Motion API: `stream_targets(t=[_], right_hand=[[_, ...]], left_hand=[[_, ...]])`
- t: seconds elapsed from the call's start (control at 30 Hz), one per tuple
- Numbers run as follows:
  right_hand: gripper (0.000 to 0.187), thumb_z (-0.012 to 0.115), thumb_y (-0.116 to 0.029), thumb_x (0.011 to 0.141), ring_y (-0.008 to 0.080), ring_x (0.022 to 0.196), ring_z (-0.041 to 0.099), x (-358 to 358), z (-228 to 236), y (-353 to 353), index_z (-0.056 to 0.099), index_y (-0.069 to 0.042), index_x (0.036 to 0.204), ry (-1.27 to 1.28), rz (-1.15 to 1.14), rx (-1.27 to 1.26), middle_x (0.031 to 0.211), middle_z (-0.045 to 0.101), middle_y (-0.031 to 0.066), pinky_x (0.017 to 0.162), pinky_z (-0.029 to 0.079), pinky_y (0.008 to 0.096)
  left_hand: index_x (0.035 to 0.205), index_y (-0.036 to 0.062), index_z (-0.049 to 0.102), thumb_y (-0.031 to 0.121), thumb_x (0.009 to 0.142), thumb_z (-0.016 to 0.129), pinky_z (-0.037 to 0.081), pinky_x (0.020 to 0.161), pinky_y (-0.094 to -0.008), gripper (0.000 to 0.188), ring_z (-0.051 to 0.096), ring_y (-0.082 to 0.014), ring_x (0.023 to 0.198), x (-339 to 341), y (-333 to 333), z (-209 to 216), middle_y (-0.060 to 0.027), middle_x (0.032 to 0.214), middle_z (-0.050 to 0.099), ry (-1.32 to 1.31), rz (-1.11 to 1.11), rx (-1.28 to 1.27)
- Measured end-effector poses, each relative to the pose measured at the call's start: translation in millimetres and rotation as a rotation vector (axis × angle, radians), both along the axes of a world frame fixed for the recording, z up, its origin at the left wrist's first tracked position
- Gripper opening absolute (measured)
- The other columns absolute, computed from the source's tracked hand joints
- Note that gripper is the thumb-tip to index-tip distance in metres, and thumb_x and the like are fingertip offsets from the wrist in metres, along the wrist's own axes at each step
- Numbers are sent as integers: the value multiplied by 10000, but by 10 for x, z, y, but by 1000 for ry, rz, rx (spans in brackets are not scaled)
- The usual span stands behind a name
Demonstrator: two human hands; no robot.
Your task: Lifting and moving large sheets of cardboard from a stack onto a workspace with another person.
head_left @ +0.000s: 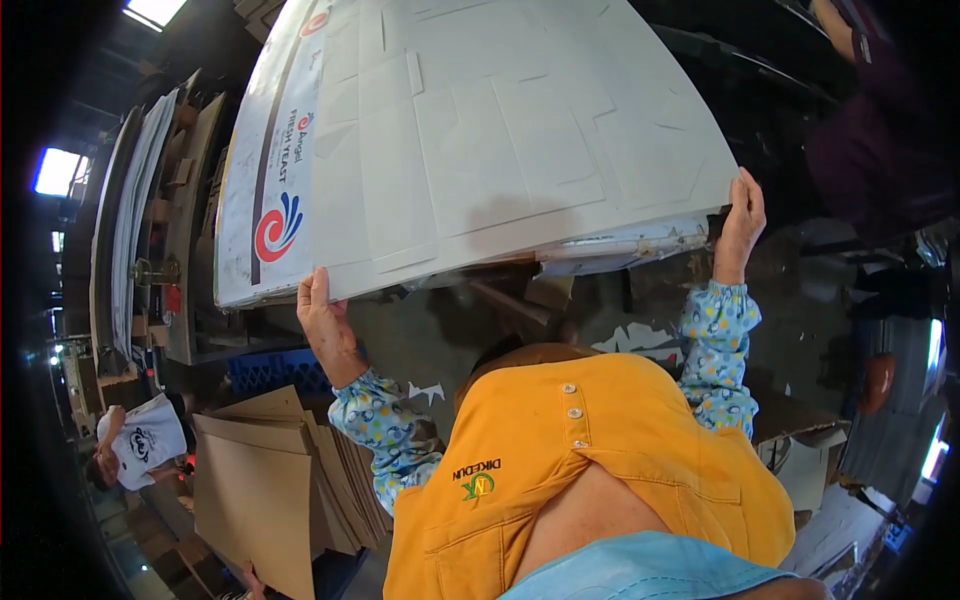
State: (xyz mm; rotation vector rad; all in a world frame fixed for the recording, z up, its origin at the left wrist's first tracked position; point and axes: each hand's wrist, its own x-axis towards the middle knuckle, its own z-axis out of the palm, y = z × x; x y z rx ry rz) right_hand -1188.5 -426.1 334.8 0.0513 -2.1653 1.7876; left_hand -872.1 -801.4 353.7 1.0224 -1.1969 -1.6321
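Leaning in behind an orange top (600, 400), the person has both patterned sleeves (718, 345) stretched forward, and look at those hands! The left hand (328, 320) has its fingers closed on the near left corner of a big pale sheet (480, 150); the right hand (740, 220) grips the near right corner, fingers curled over the edge. The sheet lies in front of the body, flaps and creases across its face, over a printed white sheet (285, 200) that shows along the left. Down to the left, brown cardboard sheets (255, 490) lean together near a blue crate (280, 370). Farther out, there's someone in a white top (150, 440), and at upper right, a dark-clothed co-worker (880, 150).
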Motion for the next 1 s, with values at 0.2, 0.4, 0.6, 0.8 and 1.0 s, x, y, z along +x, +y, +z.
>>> stream_targets(t=[0.2,0.4,0.6,0.8,1.0], right_hand=[[316,507,-240,878,198,962,538,-33,-78,49,573,-20,1095,-1,-7,22,1068,584,113,837,414,287],[321,491,-227,876,206,981,527,-36,-145,62,563,-18,1108,-27,-6,34,1096,570,117,845,409,293],[323,485,-220,880,211,1005,510,16,-64,23,544,-22,1128,-65,-27,59,1125,550,116,864,399,303],[299,477,-199,888,205,998,512,34,-55,-1,546,-21,1118,-36,-16,4,1115,552,115,860,400,299],[314,469,-232,896,187,976,508,30,-46,1,552,-15,1107,-43,-15,-70,1087,560,92,855,391,277]], left_hand=[[821,69,498,142,851,559,428,664,-200,100,510,-74,728,-15,6,19,-13,800,548,-93,6,-122],[913,0,481,67,854,521,431,781,-249,97,513,-124,844,-33,2,-117,-80,968,524,-46,48,-125],[1082,-32,479,-1,840,485,414,839,-257,243,505,-147,936,-70,37,-100,-100,1057,516,20,71,-189],[1128,-35,499,-11,849,478,412,858,-256,281,519,-155,953,-147,139,-41,-110,1106,526,74,109,-156],[1016,-24,588,0,851,492,409,862,-248,192,522,-138,944,-97,33,-168,-82,1018,578,35,131,-145]])
